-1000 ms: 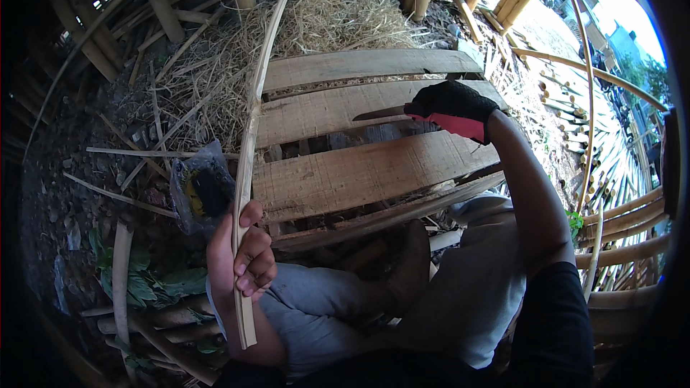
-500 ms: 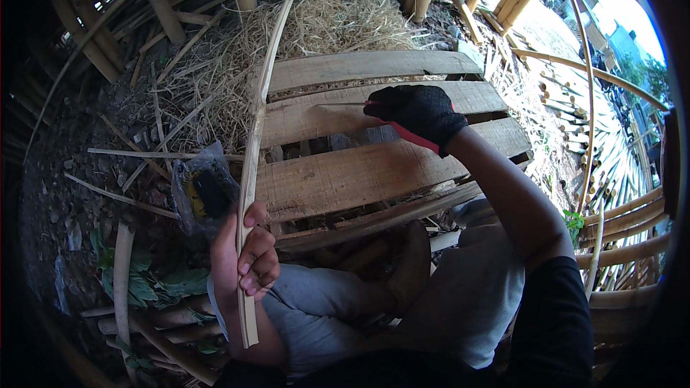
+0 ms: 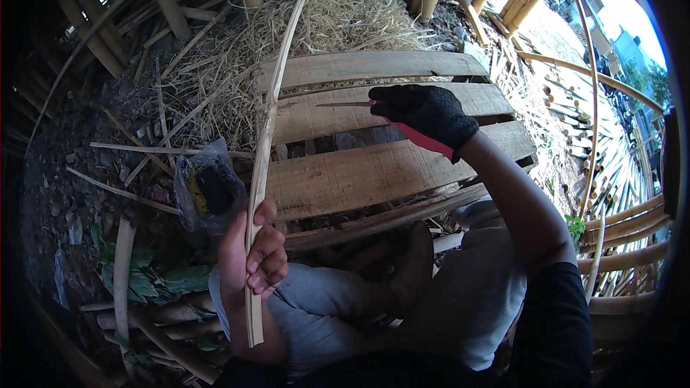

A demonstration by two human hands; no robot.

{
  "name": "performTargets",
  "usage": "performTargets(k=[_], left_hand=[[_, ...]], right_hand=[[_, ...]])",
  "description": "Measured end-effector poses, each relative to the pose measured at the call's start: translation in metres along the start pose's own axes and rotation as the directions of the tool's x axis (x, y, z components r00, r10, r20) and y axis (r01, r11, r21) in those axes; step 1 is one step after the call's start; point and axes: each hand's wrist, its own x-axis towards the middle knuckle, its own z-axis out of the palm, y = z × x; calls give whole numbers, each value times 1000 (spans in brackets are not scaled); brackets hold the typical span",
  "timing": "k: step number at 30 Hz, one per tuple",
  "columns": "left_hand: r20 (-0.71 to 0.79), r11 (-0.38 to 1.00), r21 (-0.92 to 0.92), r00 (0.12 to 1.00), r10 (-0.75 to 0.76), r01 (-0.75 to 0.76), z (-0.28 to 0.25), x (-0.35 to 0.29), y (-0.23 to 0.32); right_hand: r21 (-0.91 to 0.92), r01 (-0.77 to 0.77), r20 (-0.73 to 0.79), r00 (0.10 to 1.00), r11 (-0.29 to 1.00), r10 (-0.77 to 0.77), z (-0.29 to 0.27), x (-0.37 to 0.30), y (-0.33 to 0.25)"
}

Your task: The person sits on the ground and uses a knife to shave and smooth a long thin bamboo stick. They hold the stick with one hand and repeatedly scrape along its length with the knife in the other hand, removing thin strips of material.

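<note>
Bamboo strip (image 3: 267, 136) – long, thin, pale, slightly bowed – ran from your lap up past straw pile (image 3: 338, 21). Your left hand (image 3: 251, 259), bare, clenched round its lower end, prob. to keep it upright & steady. Your right hand (image 3: 428, 111), in black knit glove, gripped knife (image 3: 359, 105) w/ red handle, blade flat, tip pointing at strip but apart from it. Rough grey planks (image 3: 374, 172) lay under. Crinkled plastic bag (image 3: 205, 194) sat beside strip.

Left hand (image 3: 253, 255) grips a bamboo strip (image 3: 267, 126); gloved right hand (image 3: 425, 109) (black glove) holds a knife (image 3: 352, 104).
</note>
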Motion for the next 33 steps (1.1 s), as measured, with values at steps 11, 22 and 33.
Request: performTargets(k=[11, 22, 33], left_hand=[[-6, 1000, -1, 1000, 9, -9, 0, 0, 0], [-48, 1000, 26, 999, 11, -10, 4, 0, 0], [-32, 1000, 14, 999, -2, 2, 2, 2, 1]], right_hand=[[48, -40, 68, 997, 998, 37, -8, 2, 19], [-128, 163, 143, 979, 978, -144, -18, -3, 30], [-117, 268, 84, 962, 956, -259, -15, -7, 25]])
